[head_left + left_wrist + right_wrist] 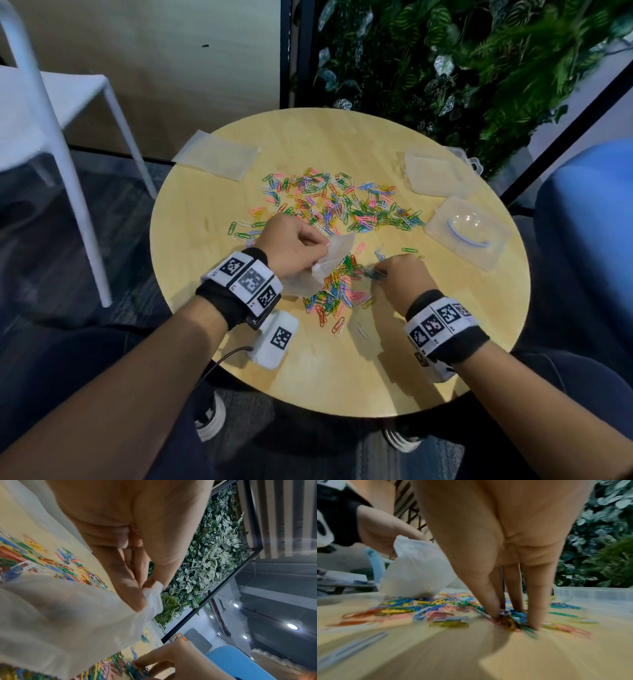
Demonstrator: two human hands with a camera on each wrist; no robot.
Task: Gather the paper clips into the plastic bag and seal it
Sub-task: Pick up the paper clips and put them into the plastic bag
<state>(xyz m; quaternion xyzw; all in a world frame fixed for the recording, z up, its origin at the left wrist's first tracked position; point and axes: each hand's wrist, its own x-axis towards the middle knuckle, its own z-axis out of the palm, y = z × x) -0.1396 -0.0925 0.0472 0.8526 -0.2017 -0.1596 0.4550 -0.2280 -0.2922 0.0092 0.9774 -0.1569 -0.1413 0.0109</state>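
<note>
On the round wooden table (342,370) lies nearly all of the work yet to do. Largest of what it bears is the wide scatter of coloured paper clips (335,202) across its middle, with a smaller heap (337,287) nearer the person, between the two hands. Along the right rim sit clear plastic boxes (466,233), apart from the clips; at the far left edge lie spare flat bags (219,158), untouched.

Next in size is the plastic bag (418,568) — translucent white, held up over the near heap with its bottom resting on or just above the clips. The left hand (291,248) pinches its top edge between thumb and fingers (130,588), keeping the mouth lifted toward the right hand. Through the film I can make out little inside; it looks close to empty, though the wrist views are too blurred to be sure.

The right hand (404,277) is pressed down on the table at the heap's right side, its fingertips (494,609) drawn together around a small bunch of clips (510,620) — a closed pinch, not yet lifted.

By my judgement the task is at an early stage: the bag is open and ready, one bunch is in hand, and by far the greater part of the clips remains loose. Sealing cannot come until those are gathered.
</note>
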